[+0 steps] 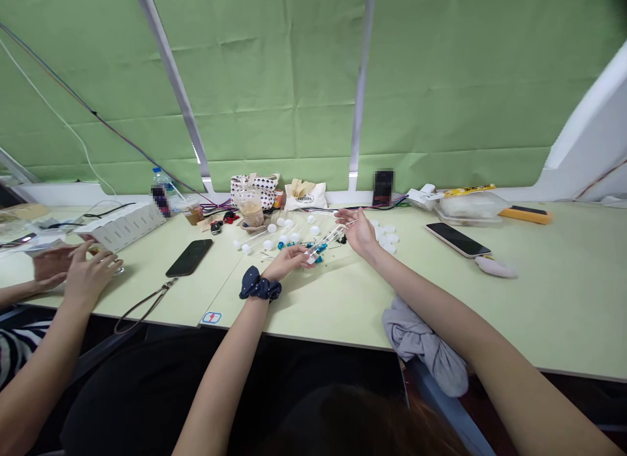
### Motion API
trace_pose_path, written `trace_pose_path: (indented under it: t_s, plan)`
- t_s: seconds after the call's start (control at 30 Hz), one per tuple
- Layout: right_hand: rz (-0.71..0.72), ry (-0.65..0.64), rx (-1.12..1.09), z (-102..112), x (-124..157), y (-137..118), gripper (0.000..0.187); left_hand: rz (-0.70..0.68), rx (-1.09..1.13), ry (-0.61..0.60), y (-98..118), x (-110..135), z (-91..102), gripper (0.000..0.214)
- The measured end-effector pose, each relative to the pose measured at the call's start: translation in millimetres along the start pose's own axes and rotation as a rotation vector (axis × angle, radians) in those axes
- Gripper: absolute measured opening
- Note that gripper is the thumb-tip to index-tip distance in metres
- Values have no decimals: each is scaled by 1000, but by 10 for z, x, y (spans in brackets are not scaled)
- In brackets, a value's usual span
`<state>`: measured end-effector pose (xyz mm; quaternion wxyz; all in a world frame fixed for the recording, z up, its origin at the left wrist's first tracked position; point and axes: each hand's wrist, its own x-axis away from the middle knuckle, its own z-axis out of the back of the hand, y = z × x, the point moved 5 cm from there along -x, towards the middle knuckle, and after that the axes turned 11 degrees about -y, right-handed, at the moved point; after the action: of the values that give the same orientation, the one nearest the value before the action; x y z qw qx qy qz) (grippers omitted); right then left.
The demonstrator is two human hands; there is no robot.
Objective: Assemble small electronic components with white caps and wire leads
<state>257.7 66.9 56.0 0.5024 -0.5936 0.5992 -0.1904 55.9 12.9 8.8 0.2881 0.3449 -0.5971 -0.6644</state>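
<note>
My left hand (289, 261) is closed on the near end of a clear tube (327, 242), which slants up and to the right above the table. Curled around its far end are the fingers of my right hand (359, 232), palm turned inward. Below the tube lie small teal-blue pieces (319, 249) and thin pin-like bits. More clear tubes with round white caps (246, 249) are spread to the left and behind my hands. Loose white discs (389, 238) lie just right of my right hand.
Across the table (539, 299) are a dark phone (189, 257), a drink cup (252, 211), another phone (458, 239) and a plastic food box (470, 208). Grey cloth (421, 345) hangs over the front edge. At left, a co-worker's hands (88, 273) work beside a white box (125, 225).
</note>
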Motion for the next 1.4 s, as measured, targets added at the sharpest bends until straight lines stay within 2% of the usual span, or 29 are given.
trace_pose_path:
  t_s: [0.1,0.23,0.4,0.47,0.5,0.6,0.7,0.77,0.83,0.93,1.0,1.03,1.1,1.17,1.23,1.3,1.33,1.4]
  plan:
    - [-16,-95,34,-98,41,30,44,17,-2,-5,16,6,-26,33]
    - [-92,-209,213,-212,96,83,35,33,-14,-11,19,10,-37,32]
    - [-60,-193,247,-194,37,5,43,11,22,0,41,12,-29,30]
    - [-24,-144,336,-71,-32,-45,45,-18,58,25,71,20,-15,30]
    - [-7,-94,450,27,-64,-71,44,-32,78,48,89,28,-4,30]
    - [-24,72,1056,367,-122,-131,32,-74,131,126,148,70,27,29]
    - [-268,175,1608,707,-119,-95,35,-97,168,181,196,122,28,28]
    - [-461,199,1772,888,-97,-56,40,-101,184,203,213,147,17,28]
    - [-606,177,1815,1001,-82,-15,40,-102,196,216,218,158,3,28]
    - [-709,117,1798,1074,-86,31,33,-95,202,216,215,157,-22,28]
    - [-706,106,1773,1085,-101,31,28,-87,190,213,213,153,-38,28]
    - [-664,123,1752,1076,-114,10,25,-83,181,211,213,152,-44,28]
    - [-479,181,1645,1007,-149,-74,22,-80,160,213,211,150,-50,28]
    - [-223,205,1386,867,-177,-183,26,-81,144,213,202,149,-46,27]
    - [-43,146,958,675,-191,-252,33,-81,133,209,184,145,-36,27]
    - [-22,37,494,444,-193,-244,36,-83,125,205,166,142,-25,26]
    - [-31,-5,344,321,-182,-237,38,-85,119,206,158,140,-19,26]
    - [-38,-65,225,101,-141,-233,37,-82,106,207,146,136,-16,25]
